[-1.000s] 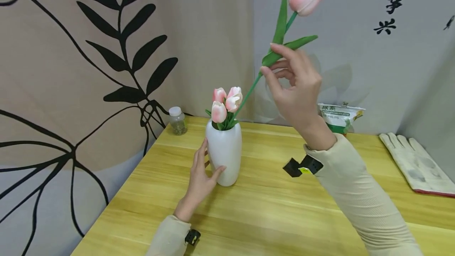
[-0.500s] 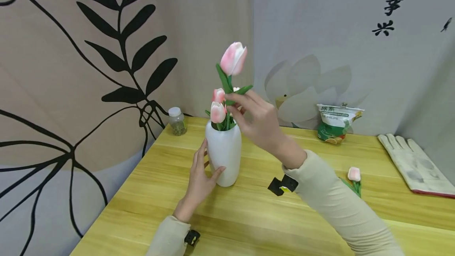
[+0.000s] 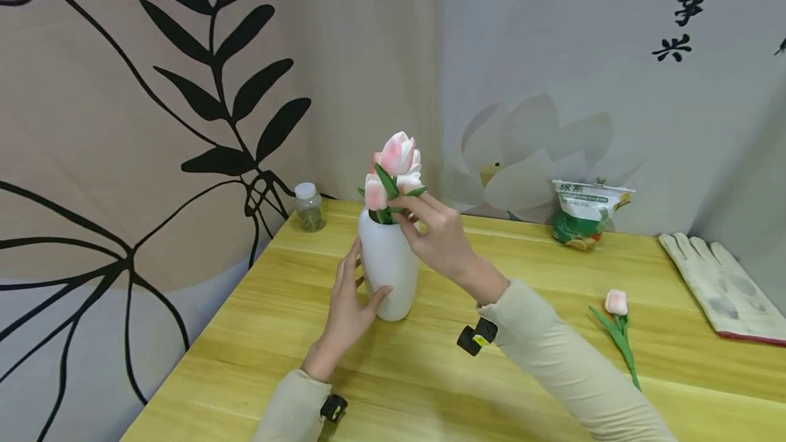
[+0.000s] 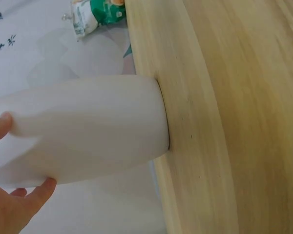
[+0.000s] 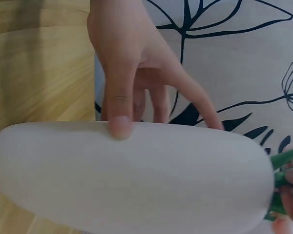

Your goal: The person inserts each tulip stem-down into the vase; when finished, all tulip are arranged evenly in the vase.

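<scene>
A white vase (image 3: pixel 389 264) stands upright on the wooden table, with several pink-and-white artificial tulips in its mouth. My left hand (image 3: pixel 345 312) holds the vase's left side, thumb on the front and fingers around the far side; the right wrist view shows this left hand (image 5: pixel 132 63) from across the vase. Just above the rim, my right hand (image 3: pixel 439 234) pinches a tulip (image 3: pixel 398 154) low down by its green leaves. That bloom sits slightly above the others. The lower end of its stem is hidden inside the vase.
Another tulip (image 3: pixel 617 304) lies on the table (image 3: pixel 528 374) at the right. Behind it stands a green-and-white bag (image 3: pixel 583 215), with a pale work glove (image 3: pixel 724 285) at the far right. A small white-capped jar (image 3: pixel 309 207) is at the back left, near the cloth backdrop.
My right hand has brought the tulip left and down from high on the right, and its stem has sunk into the vase. My left hand has stayed on the vase.
</scene>
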A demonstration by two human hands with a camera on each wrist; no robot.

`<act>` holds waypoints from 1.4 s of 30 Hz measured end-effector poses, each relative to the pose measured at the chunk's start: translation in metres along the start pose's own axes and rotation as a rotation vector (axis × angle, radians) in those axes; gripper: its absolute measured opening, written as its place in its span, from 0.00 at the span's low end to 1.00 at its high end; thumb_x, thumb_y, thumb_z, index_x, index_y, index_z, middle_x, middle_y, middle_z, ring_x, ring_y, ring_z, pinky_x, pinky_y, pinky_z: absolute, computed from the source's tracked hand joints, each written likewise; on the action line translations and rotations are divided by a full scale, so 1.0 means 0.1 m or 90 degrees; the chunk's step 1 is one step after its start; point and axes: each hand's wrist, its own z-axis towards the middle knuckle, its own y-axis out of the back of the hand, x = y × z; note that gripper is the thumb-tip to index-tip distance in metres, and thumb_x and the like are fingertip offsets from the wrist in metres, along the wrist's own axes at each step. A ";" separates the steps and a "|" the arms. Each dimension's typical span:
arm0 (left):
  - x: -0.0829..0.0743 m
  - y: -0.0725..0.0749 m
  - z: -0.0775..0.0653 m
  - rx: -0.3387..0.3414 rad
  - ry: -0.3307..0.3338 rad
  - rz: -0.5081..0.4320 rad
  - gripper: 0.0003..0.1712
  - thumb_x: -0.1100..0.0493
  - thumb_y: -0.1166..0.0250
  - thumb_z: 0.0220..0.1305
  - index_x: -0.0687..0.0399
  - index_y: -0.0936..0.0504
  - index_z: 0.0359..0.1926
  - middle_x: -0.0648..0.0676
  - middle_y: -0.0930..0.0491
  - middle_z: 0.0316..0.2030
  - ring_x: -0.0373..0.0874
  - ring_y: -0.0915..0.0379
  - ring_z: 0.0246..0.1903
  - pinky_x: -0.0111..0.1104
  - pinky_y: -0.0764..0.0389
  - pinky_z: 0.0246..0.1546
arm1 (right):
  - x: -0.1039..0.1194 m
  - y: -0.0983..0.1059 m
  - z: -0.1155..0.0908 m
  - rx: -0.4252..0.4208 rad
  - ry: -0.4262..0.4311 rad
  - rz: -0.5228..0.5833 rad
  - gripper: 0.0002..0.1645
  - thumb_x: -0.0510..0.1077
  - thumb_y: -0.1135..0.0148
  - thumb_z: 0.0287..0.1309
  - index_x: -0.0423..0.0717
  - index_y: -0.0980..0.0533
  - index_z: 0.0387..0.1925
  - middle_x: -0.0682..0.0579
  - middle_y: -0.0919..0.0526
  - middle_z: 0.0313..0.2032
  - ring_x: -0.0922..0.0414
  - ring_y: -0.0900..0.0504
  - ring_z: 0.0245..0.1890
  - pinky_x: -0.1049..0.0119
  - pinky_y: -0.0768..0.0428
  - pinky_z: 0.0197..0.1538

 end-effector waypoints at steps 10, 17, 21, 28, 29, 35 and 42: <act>-0.01 -0.03 0.00 0.010 0.006 0.002 0.53 0.59 0.34 0.51 0.46 0.60 0.69 0.61 0.46 0.63 0.58 0.38 0.56 0.47 0.21 0.46 | -0.10 0.01 -0.16 0.141 -0.063 -0.029 0.07 0.39 0.46 0.56 0.45 0.22 0.32 0.50 0.16 0.30 0.53 0.30 0.37 0.63 0.27 0.39; -0.02 -0.03 0.03 0.011 0.005 -0.007 0.52 0.58 0.34 0.51 0.46 0.60 0.69 0.60 0.46 0.63 0.58 0.38 0.56 0.46 0.22 0.47 | -0.03 0.09 -0.18 0.177 -0.060 -0.047 0.17 0.47 0.54 0.62 0.44 0.22 0.40 0.48 0.19 0.38 0.51 0.32 0.48 0.58 0.29 0.52; -0.02 -0.05 0.03 0.012 0.008 -0.006 0.53 0.58 0.34 0.51 0.46 0.60 0.69 0.60 0.46 0.63 0.57 0.38 0.57 0.46 0.21 0.47 | -0.01 0.14 -0.23 0.094 -0.050 -0.015 0.12 0.40 0.46 0.55 0.40 0.21 0.39 0.45 0.21 0.37 0.50 0.30 0.44 0.60 0.25 0.46; -0.03 -0.06 0.02 0.007 0.010 -0.006 0.53 0.60 0.34 0.50 0.46 0.59 0.69 0.60 0.46 0.63 0.57 0.38 0.56 0.45 0.21 0.46 | -0.02 0.42 -0.40 -0.019 -0.134 0.111 0.13 0.33 0.40 0.49 0.37 0.23 0.40 0.44 0.19 0.34 0.56 0.23 0.38 0.69 0.20 0.41; -0.03 -0.06 0.02 0.006 0.012 -0.007 0.53 0.60 0.34 0.50 0.46 0.59 0.69 0.60 0.46 0.63 0.57 0.38 0.56 0.45 0.21 0.47 | -0.03 0.47 -0.44 -0.020 -0.161 0.136 0.14 0.32 0.40 0.49 0.37 0.23 0.41 0.44 0.19 0.33 0.58 0.23 0.37 0.71 0.20 0.40; -0.02 -0.04 0.02 0.008 0.023 -0.009 0.53 0.59 0.34 0.50 0.46 0.59 0.69 0.60 0.46 0.63 0.57 0.38 0.56 0.45 0.21 0.47 | -0.14 0.83 -0.79 -0.018 -0.341 0.214 0.18 0.33 0.41 0.52 0.38 0.26 0.48 0.51 0.20 0.29 0.67 0.23 0.31 0.79 0.20 0.37; -0.01 -0.04 -0.01 0.004 0.038 -0.012 0.52 0.60 0.34 0.51 0.45 0.59 0.69 0.61 0.45 0.62 0.57 0.38 0.56 0.45 0.22 0.48 | -0.33 1.16 -1.42 -0.004 -0.456 0.163 0.19 0.31 0.42 0.51 0.35 0.27 0.47 0.65 0.21 0.27 0.67 0.22 0.26 0.79 0.21 0.31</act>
